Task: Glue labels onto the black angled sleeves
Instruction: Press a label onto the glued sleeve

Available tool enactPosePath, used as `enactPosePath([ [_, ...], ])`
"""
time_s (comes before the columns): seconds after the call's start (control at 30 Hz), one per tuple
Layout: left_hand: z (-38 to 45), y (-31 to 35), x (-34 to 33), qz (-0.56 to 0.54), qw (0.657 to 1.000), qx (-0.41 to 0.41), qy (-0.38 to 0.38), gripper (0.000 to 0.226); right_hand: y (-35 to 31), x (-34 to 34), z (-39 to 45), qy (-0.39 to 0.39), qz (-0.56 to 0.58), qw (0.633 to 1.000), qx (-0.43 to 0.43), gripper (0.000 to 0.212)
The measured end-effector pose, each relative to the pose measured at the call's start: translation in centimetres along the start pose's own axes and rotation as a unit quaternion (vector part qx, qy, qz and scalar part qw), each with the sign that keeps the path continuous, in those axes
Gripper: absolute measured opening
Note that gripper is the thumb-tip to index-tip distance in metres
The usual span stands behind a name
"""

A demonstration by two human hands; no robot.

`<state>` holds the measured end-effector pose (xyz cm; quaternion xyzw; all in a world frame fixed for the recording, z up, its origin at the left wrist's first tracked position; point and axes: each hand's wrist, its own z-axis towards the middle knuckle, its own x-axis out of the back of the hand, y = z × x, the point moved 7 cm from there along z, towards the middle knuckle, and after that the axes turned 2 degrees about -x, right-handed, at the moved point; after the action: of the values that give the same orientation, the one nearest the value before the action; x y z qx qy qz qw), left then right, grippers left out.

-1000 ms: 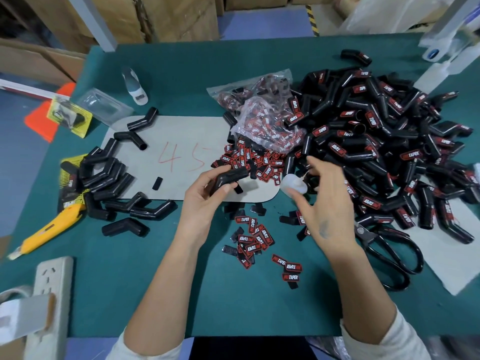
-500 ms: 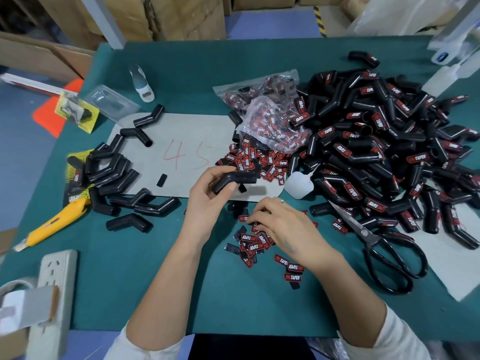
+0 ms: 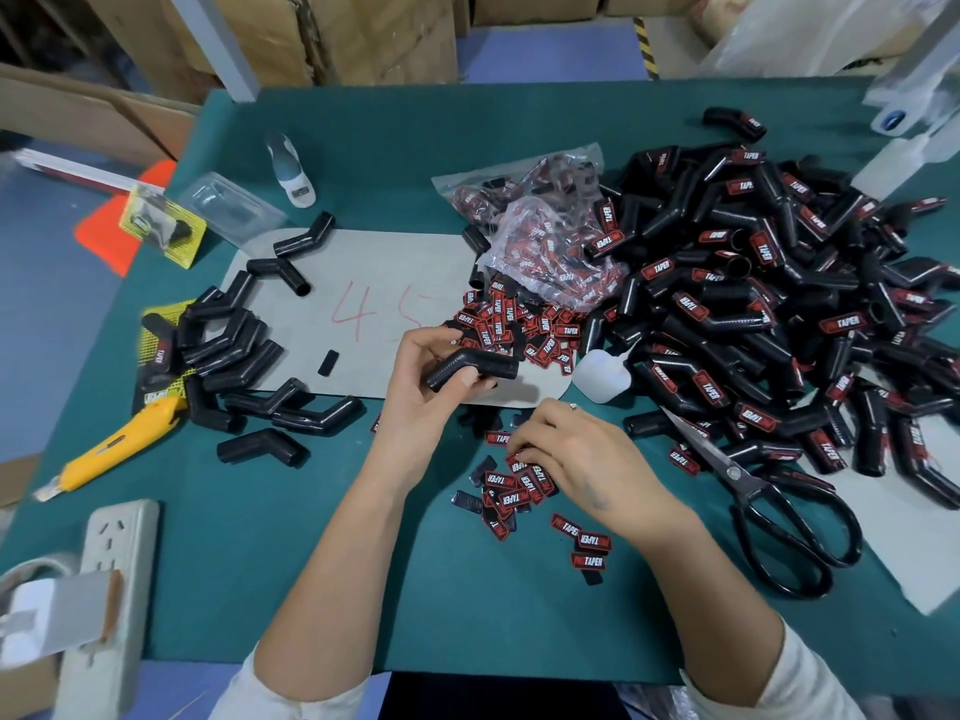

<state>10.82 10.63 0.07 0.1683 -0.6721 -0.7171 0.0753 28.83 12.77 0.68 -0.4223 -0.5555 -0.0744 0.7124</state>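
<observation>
On the green table (image 3: 311, 589) the biggest mass is the heap of labelled sleeves (image 3: 769, 314) to the right; a smaller pile of bare sleeves (image 3: 228, 356) lies to the left, and a scatter of red-and-black labels (image 3: 514, 491) sits in the middle near the table's front edge. The left hand (image 3: 421, 402) grips one bare angled sleeve (image 3: 470, 368) between thumb and curled fingers, lifted over the grey card (image 3: 374, 283), its long axis running left to right with the bend uppermost. The right hand (image 3: 576, 459) rests on the label scatter just below and to the right of that sleeve, fingers bent down onto the labels; whether one is already pinched I cannot tell. The glue bottle (image 3: 600, 374) stands just right of the sleeve's open end, nearer the right hand. Judging from this, a label must travel up and slightly left to meet the sleeve
</observation>
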Motion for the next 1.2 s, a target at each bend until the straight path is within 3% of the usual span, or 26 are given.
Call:
enactPosePath([
  [0.1, 0.2, 0.4, -0.1, -0.004, 1.000, 0.000, 0.005, 0.021, 0.4, 0.6, -0.3, -0.018, 0.116, 0.993, -0.032, 0.006],
  [0.2, 0.2, 0.6, 0.0, -0.001, 1.000, -0.008, 0.006, 0.023, -0.5, 1.8, -0.5, 0.001, 0.279, 0.959, -0.057, 0.012],
  [0.4, 0.0, 1.5, 0.3, 0.003, 0.999, -0.041, -0.007, 0.041, -2.9, 3.6, 0.4, 0.117, 0.542, 0.829, -0.073, 0.010],
  [0.5, -0.1, 1.7, 0.4, -0.007, 0.999, -0.042, -0.023, 0.039, -2.6, 3.5, 0.7, 0.156, 0.574, 0.798, -0.095, 0.006],
  [0.8, -0.4, 1.5, -0.6, 0.000, 0.993, -0.075, -0.087, 0.038, -1.1, 2.0, 0.6, 0.142, 0.573, 0.791, -0.157, 0.008],
  [1.0, -0.8, 0.8, -0.9, 0.013, 0.994, -0.063, -0.092, 0.056, -1.8, 0.9, 0.8, 0.091, 0.653, 0.732, -0.173, 0.012],
  [1.2, -0.9, 0.7, -1.0, 0.028, 0.994, -0.059, -0.089, 0.059, -2.3, 0.2, 1.0, 0.078, 0.700, 0.687, -0.177, 0.013],
])
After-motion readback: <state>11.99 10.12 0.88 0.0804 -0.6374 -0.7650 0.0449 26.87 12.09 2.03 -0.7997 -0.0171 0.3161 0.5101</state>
